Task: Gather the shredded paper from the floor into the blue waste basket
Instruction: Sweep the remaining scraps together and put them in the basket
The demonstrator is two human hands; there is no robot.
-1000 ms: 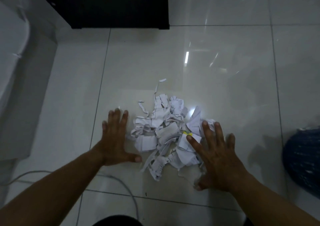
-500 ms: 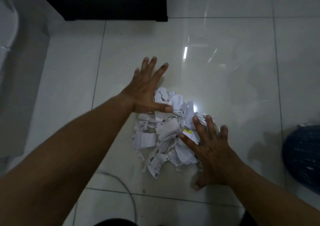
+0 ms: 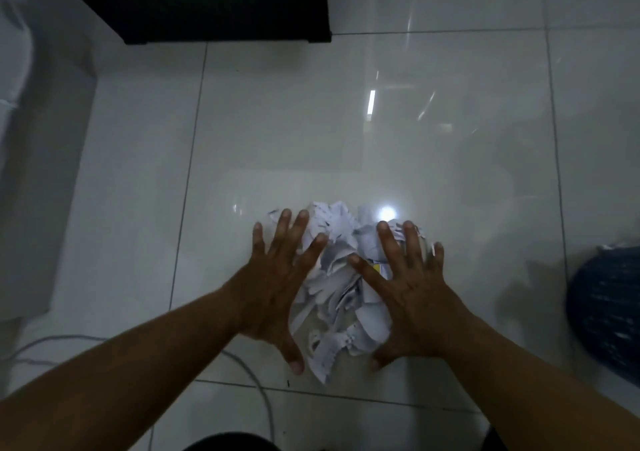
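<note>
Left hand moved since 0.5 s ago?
Yes. The left hand pulled back from the black cabinet toward the person, to the white shredded paper pile's left edge.

This is an indoor room with a hard floor, an office or a room in a home; I cannot tell which. The large glossy white floor tiles (image 3: pixel 277 139) meet at thin dark grout lines and mirror a strip ceiling light (image 3: pixel 371 102). At the far side stands a black boxy piece of furniture (image 3: pixel 214 0), flat on the tiles. A thin white cable (image 3: pixel 76 337) trails across the near left. A pile of white shredded paper (image 3: pixel 332 277) lies near the middle, with a dark blue waste basket (image 3: pixel 609 312) at the right edge.
</note>
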